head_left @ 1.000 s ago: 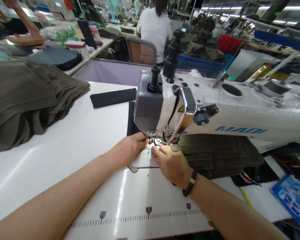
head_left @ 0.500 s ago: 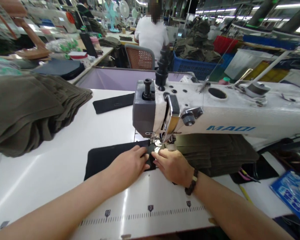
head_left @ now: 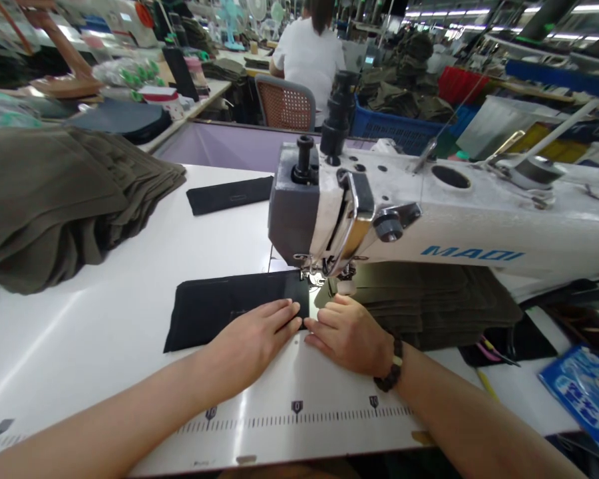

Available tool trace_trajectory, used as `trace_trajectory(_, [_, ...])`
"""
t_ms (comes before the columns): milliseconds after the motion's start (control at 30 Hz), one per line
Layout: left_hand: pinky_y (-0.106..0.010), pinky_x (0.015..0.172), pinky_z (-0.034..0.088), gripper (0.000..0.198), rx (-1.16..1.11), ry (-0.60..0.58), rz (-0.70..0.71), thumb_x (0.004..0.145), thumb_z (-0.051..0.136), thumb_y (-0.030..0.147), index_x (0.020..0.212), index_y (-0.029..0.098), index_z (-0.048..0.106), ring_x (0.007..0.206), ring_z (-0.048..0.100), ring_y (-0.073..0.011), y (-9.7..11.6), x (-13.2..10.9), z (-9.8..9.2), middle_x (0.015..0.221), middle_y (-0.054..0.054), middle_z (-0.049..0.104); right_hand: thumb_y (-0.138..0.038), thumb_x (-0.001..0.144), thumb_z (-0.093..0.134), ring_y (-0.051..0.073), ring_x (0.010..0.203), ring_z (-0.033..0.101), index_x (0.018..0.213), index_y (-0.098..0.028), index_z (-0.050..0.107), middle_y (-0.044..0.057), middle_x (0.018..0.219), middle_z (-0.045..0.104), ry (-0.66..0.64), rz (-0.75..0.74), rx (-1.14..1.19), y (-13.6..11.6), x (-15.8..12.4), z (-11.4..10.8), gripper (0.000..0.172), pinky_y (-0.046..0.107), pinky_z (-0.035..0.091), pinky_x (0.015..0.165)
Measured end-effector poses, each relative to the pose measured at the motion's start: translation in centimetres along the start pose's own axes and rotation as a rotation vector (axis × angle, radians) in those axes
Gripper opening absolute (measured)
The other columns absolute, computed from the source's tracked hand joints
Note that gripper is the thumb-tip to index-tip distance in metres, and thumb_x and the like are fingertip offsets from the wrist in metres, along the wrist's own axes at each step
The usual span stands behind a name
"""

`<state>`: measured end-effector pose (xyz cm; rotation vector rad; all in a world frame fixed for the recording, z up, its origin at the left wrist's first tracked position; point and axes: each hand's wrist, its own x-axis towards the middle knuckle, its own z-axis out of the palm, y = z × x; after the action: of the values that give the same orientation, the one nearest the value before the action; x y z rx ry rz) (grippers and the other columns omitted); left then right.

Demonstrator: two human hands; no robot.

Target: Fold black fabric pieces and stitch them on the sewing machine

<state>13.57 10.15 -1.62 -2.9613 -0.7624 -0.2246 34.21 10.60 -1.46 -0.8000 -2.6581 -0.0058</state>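
Observation:
A black fabric piece (head_left: 219,307) lies flat on the white table, its right end under the presser foot (head_left: 315,274) of a white sewing machine (head_left: 429,219). My left hand (head_left: 254,336) rests flat on the piece's near right edge, fingers stretched out. My right hand (head_left: 347,332), with a bead bracelet at the wrist, lies beside it, fingers extended and pressing at the fabric's right corner. The two hands almost touch just in front of the needle.
A stack of olive fabric (head_left: 54,199) sits at the left, another olive stack (head_left: 429,299) under the machine arm. A second black strip (head_left: 229,194) lies behind. A ruler scale (head_left: 294,416) marks the table's front edge. A person in white sits ahead at another station.
A black piece has been drawn from behind the machine head to the front left, under the foot. Both hands came back from the needle and flattened on its near edge.

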Motion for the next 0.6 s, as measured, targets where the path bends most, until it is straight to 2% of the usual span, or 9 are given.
trace_trajectory(100, [-0.03,0.097,0.038,0.031,0.008,-0.024,0.004,0.086,0.037,0.013,0.112,0.01,0.054,0.113,0.048,-0.0184,-0.2,0.3,-0.1,0.119,-0.012,0.055,-0.029,0.091,0.04,0.014,0.06,0.045,0.078,-0.015,0.061,-0.001,0.061,0.053,0.016,0.031,-0.014,0.0,0.2,-0.1,0.029,0.03,0.029,0.063])
trace_trajectory(233, [-0.032,0.101,0.035,0.031,-0.017,-0.001,0.012,0.086,0.037,0.011,0.112,0.006,0.052,0.116,0.046,-0.0194,-0.9,0.7,0.3,0.118,-0.014,0.055,-0.027,0.091,0.04,0.014,0.06,0.046,0.081,-0.015,0.062,0.0,0.062,0.055,0.015,0.079,-0.055,0.0,0.4,0.0,0.027,0.03,0.029,0.063])
trace_trajectory(433, [-0.033,0.1,0.036,0.034,-0.024,-0.031,0.013,0.087,0.029,0.01,0.113,0.006,0.052,0.117,0.044,-0.0193,-2.5,1.4,0.7,0.117,-0.013,0.055,-0.027,0.089,0.046,0.015,0.064,0.051,0.095,-0.013,0.06,0.002,0.07,0.059,-0.088,0.204,-0.127,-0.1,0.8,0.4,0.02,0.03,0.031,0.063])
trace_trajectory(600, [-0.029,0.098,0.038,0.032,-0.046,-0.02,-0.03,0.087,0.033,0.008,0.111,0.005,0.053,0.115,0.046,-0.0188,-3.7,2.3,0.9,0.116,-0.013,0.056,-0.028,0.085,0.052,0.016,0.07,0.053,0.103,-0.013,0.057,0.003,0.075,0.06,-0.124,0.327,-0.147,-0.3,1.2,0.6,0.024,0.029,0.031,0.061])
